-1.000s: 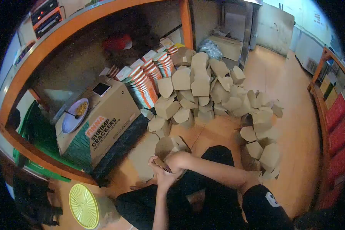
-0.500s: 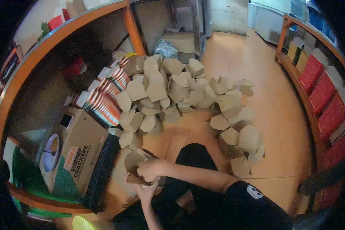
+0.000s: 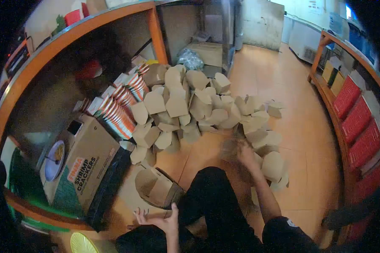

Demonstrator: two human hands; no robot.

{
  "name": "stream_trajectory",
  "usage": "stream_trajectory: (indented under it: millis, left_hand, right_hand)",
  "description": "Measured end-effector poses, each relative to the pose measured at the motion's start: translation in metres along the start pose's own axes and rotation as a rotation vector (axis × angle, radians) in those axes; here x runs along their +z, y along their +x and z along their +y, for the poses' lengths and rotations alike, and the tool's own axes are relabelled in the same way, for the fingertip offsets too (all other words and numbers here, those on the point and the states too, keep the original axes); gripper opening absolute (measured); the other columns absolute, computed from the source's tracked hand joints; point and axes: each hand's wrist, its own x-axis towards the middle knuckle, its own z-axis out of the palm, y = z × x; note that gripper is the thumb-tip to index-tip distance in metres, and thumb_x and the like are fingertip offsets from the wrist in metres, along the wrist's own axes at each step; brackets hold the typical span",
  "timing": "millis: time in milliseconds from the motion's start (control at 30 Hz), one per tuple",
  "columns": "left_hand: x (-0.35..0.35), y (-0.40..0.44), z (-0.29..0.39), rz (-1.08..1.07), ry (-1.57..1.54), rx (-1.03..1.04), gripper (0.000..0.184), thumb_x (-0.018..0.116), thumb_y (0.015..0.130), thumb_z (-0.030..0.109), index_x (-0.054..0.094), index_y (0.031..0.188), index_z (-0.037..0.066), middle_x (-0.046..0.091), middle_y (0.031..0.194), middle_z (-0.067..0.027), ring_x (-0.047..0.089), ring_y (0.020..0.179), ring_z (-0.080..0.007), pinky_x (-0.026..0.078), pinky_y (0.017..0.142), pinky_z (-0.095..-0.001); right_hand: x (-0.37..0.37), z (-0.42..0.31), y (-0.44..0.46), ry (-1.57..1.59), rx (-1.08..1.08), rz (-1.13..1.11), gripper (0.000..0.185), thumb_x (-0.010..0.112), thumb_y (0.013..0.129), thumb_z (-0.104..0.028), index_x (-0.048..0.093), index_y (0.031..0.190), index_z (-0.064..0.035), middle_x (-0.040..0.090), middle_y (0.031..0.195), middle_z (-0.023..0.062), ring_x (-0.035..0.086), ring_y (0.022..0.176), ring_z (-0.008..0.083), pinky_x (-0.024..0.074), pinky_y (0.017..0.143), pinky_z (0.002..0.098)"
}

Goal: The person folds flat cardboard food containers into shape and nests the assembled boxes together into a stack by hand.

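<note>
A nested stack of brown paperboard food boxes lies on the floor by my left knee. Just below that stack, my left hand is palm up, fingers spread, holding nothing. My right hand is stretched out to the right side of the box pile and is smeared by motion. At its fingertips is a blurred brown paperboard box, which appears to be in its grasp. Several formed boxes with raised flaps are heaped in a curve across the floor ahead, and more boxes sit beside my right forearm.
To the left, a shrimp crackers carton carries a purple bowl. Striped folded packaging leans under the orange-edged counter. Red packs line the right-hand shelf. A yellow-green round object is at the lower left.
Both hands were together at the stack by my left knee. My right hand has swung right to the pile with a box, while my left hand has dropped lower and opened.
</note>
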Motion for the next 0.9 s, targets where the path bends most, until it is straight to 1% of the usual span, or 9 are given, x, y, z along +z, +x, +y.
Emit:
stream_trajectory:
  millis: [67, 167, 200, 267, 433, 533, 633, 733, 900]
  left_hand:
    - [-0.011, 0.009, 0.019, 0.058, -0.068, 0.000, 0.070, 0.081, 0.069, 0.011, 0.039, 0.125, 0.004, 0.032, 0.135, -0.0181, 0.031, 0.132, -0.0344, 0.028, 0.111, -0.0491]
    - [-0.028, 0.025, 0.040, -0.238, -0.109, 0.141, 0.057, 0.079, 0.070, 0.013, 0.046, 0.116, 0.004, 0.039, 0.129, -0.0175, 0.038, 0.126, -0.0343, 0.029, 0.110, -0.0479]
    - [-0.023, 0.035, 0.053, -0.299, -0.227, 0.143, 0.075, 0.085, 0.067, 0.027, 0.045, 0.127, 0.006, 0.045, 0.123, -0.0182, 0.043, 0.118, -0.0373, 0.031, 0.108, -0.0513]
    - [-0.020, 0.049, 0.077, -0.464, -0.557, 0.073, 0.102, 0.089, 0.061, 0.036, 0.037, 0.142, 0.004, 0.039, 0.138, -0.0213, 0.037, 0.130, -0.0426, 0.025, 0.113, -0.0531]
    - [-0.037, 0.056, 0.087, -0.670, -0.406, 0.138, 0.127, 0.090, 0.055, 0.044, 0.021, 0.153, 0.003, 0.032, 0.151, -0.0187, 0.033, 0.137, -0.0418, 0.015, 0.117, -0.0539]
    - [-0.053, 0.067, 0.069, -0.833, -0.381, 0.224, 0.121, 0.091, 0.050, 0.032, 0.025, 0.148, 0.005, 0.039, 0.141, -0.0205, 0.047, 0.125, -0.0401, 0.026, 0.114, -0.0512]
    - [-0.065, 0.060, 0.072, -0.668, -0.541, 0.150, 0.105, 0.091, 0.050, 0.021, 0.035, 0.137, 0.005, 0.044, 0.130, -0.0206, 0.050, 0.121, -0.0375, 0.036, 0.107, -0.0466]
    - [-0.057, 0.042, 0.064, -0.475, -0.438, 0.253, 0.097, 0.090, 0.051, 0.015, 0.036, 0.130, 0.006, 0.044, 0.125, -0.0196, 0.047, 0.120, -0.0351, 0.044, 0.099, -0.0455]
    - [-0.052, 0.028, 0.075, -0.424, -0.358, 0.181, 0.093, 0.089, 0.056, 0.015, 0.035, 0.130, 0.004, 0.043, 0.126, -0.0222, 0.045, 0.119, -0.0387, 0.047, 0.095, -0.0449]
  right_hand:
    - [-0.081, -0.034, 0.001, 0.530, 0.000, -0.002, 0.035, 0.050, 0.101, -0.027, 0.066, 0.119, -0.0009, 0.063, 0.125, 0.0206, 0.059, 0.118, 0.0365, 0.0413, 0.105, 0.0451]
    - [-0.184, -0.078, -0.019, 0.797, -0.256, -0.280, 0.035, 0.052, 0.102, -0.024, 0.063, 0.128, -0.0039, 0.056, 0.136, 0.0161, 0.055, 0.124, 0.0306, 0.0434, 0.104, 0.0421]
    - [-0.212, -0.096, -0.031, 0.928, -0.260, -0.403, 0.036, 0.051, 0.102, -0.025, 0.063, 0.128, -0.0039, 0.058, 0.134, 0.0154, 0.055, 0.123, 0.0288, 0.0431, 0.104, 0.0408]
    - [-0.240, -0.119, -0.046, 1.017, -0.383, -0.598, 0.036, 0.051, 0.103, -0.026, 0.063, 0.130, -0.0043, 0.060, 0.131, 0.0141, 0.054, 0.124, 0.0271, 0.0415, 0.105, 0.0391]
    - [-0.243, -0.153, -0.067, 0.884, -0.770, -0.882, 0.038, 0.051, 0.102, -0.028, 0.062, 0.132, -0.0064, 0.058, 0.135, 0.0127, 0.050, 0.130, 0.0275, 0.0354, 0.111, 0.0390]
    - [-0.238, -0.172, -0.065, 1.041, -0.840, -0.888, 0.033, 0.053, 0.101, -0.023, 0.066, 0.126, -0.0062, 0.059, 0.132, 0.0139, 0.050, 0.130, 0.0281, 0.0350, 0.112, 0.0401]
    - [-0.247, -0.199, -0.080, 0.859, -0.985, -0.385, 0.025, 0.058, 0.097, -0.015, 0.071, 0.116, -0.0065, 0.061, 0.125, 0.0142, 0.051, 0.128, 0.0284, 0.0385, 0.109, 0.0394]
    - [-0.278, -0.205, -0.099, 0.870, -0.868, -0.651, 0.021, 0.064, 0.090, -0.006, 0.073, 0.109, -0.0068, 0.061, 0.120, 0.0141, 0.052, 0.128, 0.0291, 0.0441, 0.105, 0.0378]
    - [-0.279, -0.217, -0.128, 0.669, -0.990, -0.314, 0.028, 0.066, 0.083, -0.004, 0.073, 0.110, -0.0082, 0.060, 0.122, 0.0120, 0.058, 0.117, 0.0296, 0.0468, 0.100, 0.0398]
